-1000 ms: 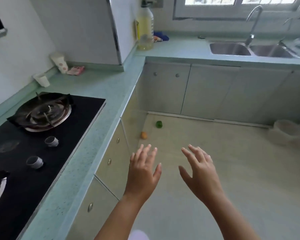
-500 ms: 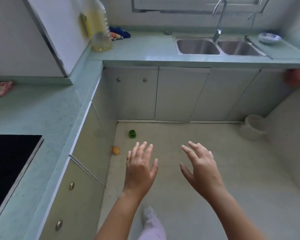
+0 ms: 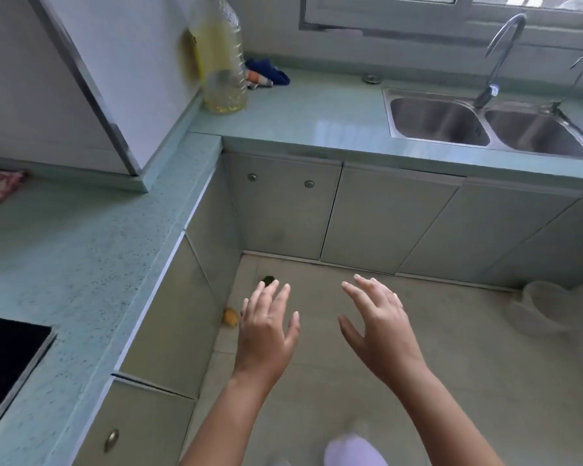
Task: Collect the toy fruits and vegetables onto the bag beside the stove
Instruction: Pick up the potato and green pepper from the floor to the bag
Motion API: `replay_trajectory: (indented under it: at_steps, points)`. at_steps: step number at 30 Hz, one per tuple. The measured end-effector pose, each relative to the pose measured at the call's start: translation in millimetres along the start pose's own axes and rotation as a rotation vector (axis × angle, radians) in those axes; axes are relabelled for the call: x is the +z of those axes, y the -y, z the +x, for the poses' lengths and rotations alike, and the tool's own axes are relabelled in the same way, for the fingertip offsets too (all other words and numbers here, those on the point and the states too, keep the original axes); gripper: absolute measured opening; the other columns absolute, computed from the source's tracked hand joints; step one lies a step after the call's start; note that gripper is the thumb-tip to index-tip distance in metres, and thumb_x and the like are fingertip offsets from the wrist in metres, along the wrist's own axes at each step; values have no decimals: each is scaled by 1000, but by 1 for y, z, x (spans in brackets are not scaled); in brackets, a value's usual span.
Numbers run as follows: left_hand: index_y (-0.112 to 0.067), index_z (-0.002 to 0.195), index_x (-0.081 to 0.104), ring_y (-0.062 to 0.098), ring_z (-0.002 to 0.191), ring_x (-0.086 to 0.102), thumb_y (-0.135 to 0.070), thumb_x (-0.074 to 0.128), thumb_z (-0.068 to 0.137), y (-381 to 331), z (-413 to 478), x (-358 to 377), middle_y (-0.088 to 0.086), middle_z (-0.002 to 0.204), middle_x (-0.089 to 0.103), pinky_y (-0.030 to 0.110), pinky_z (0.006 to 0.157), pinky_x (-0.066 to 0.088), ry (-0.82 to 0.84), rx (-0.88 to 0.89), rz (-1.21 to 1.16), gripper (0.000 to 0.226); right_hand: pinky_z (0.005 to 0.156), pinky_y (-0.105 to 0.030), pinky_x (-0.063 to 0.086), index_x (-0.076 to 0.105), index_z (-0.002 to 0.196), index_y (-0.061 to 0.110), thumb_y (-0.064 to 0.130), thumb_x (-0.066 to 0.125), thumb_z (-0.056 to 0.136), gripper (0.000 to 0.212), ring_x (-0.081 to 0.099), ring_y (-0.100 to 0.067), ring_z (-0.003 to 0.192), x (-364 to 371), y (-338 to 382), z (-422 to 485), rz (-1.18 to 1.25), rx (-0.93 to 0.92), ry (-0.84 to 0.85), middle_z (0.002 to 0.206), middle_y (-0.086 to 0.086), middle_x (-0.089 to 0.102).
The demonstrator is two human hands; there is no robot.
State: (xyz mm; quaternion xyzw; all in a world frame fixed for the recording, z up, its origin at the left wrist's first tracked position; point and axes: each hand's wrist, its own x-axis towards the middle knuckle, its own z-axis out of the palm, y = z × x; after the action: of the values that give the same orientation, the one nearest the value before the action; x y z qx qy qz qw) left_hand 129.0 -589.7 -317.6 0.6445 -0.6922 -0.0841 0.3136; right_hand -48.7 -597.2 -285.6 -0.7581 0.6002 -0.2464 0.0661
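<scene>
View has swung off the stove (image 3: 4, 361) toward the floor corner.
Left hand (image 3: 266, 334) and right hand (image 3: 381, 334) hang spread and empty, likely reaching for the green toy (image 3: 267, 280) and orange toy (image 3: 230, 317) at centre frame by the cabinets.

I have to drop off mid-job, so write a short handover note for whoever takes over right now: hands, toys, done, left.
Left hand: open, empty, held out over the floor.
Right hand: open, empty, beside it.
Orange toy: on the floor against the cabinet base.
Green toy: on the floor in the corner, partly hidden behind the left fingers.
Bag: not in view; only the stove corner shows.
Done: nothing visible.
Left: pick both toys up and carry them to the bag.
</scene>
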Motion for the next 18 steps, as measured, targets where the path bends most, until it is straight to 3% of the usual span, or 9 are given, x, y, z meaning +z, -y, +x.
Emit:
replay_trajectory:
  at_steps: [13,18]
  points:
    - [-3,114,61,38,110,55,-32,43,82,77,114,58,19,117,61,54,89,43,-75,-430,216,48,90,-52,45,58,115,8,25,62,73,46,54,-40,108,114,-43,215,169,-331,314,119,-17,59]
    - [-2,117,59,29,118,40,-32,43,84,107,158,94,19,120,59,47,95,42,-139,-553,216,47,91,-50,45,57,115,8,20,67,74,44,53,-39,109,161,-73,278,197,-437,437,118,-15,59]
